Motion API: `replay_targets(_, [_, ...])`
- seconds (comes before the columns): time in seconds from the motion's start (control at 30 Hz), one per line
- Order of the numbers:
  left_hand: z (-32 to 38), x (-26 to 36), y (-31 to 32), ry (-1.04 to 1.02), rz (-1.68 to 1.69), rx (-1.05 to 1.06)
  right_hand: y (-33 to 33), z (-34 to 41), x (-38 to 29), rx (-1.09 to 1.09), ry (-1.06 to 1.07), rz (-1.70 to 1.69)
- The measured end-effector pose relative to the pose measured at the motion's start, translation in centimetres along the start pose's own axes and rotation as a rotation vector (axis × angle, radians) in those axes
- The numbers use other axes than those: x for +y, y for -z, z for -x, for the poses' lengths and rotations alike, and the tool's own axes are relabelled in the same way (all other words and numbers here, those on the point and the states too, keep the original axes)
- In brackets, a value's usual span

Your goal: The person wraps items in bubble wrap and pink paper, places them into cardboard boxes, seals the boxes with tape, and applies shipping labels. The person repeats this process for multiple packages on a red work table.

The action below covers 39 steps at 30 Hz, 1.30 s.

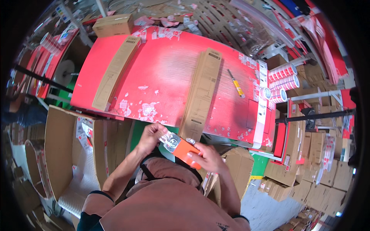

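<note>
In front of my waist, my right hand point(210, 158) grips an orange hand-held tool point(182, 150) that looks like a packing tape dispenser. Its far end is clear or silvery and bears a white round mark. My left hand point(152, 137) pinches a clear, shiny strip at that end, with thumb and fingers together. Just beyond my hands, a stack of long flat brown cartons point(202, 92) lies on the red table point(167, 72), its near end at the front edge. Another long carton point(117, 73) lies further left. A yellow utility knife point(237, 86) rests right of the stack.
Printed tape rolls point(283, 82) are stacked at the table's right edge. A small brown box point(113, 25) sits at the far left corner. An open carton with bubble wrap point(83, 176) stands at my left, another open carton point(235, 170) at my right. A person point(23, 111) is at far left.
</note>
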<state>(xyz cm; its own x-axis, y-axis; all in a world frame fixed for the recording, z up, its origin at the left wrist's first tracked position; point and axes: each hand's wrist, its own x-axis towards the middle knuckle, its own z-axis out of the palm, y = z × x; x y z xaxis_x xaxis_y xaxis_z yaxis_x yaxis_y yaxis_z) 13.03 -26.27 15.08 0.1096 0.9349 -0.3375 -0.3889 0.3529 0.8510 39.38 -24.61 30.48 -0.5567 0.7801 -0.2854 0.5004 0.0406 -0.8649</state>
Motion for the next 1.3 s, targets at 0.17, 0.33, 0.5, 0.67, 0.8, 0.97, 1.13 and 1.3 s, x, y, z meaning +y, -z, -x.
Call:
replay_targets(0.17, [-2.7, -7.4, 6.4, -0.063, -0.107, 0.451, 7.2, -0.8, 5.9, -0.252, -0.312, 0.248])
replay_targets(0.33, [-6.0, -27.9, -0.1, 0.17, 0.373, 0.078, 5.7, -1.9, 16.6, -0.13, -0.184, 0.128])
replay_targets(0.5, [-7.3, -28.2, 0.8, 0.772, -0.004, -0.455, 4.8, 1.5, 20.9, 0.283, 0.119, 0.312])
replay_targets(0.67, [-12.0, -5.9, -1.2, 0.572, -1.383, -0.705, 1.6, 3.6, 22.2, 0.298, 0.109, 0.545])
replay_targets(0.8, [-15.9, 1.3, -10.0, -0.509, -1.52, -0.481, -1.9, 0.9, 21.4, 0.648, -0.019, 0.408])
replay_targets(0.97, [-18.8, -1.5, -14.7, -0.906, -1.732, -0.949, -1.8, 4.6, 27.0, 0.868, 0.106, 0.895])
replay_targets(1.13, [-19.6, -3.4, -12.4, -0.87, -1.669, -0.934, -7.9, 5.0, 38.0, 1.052, -0.48, 0.367])
replay_targets(1.3, [-19.4, -3.9, -12.6, -0.942, -1.642, -0.839, -29.8, -16.1, 24.0, 0.94, -0.306, -1.349])
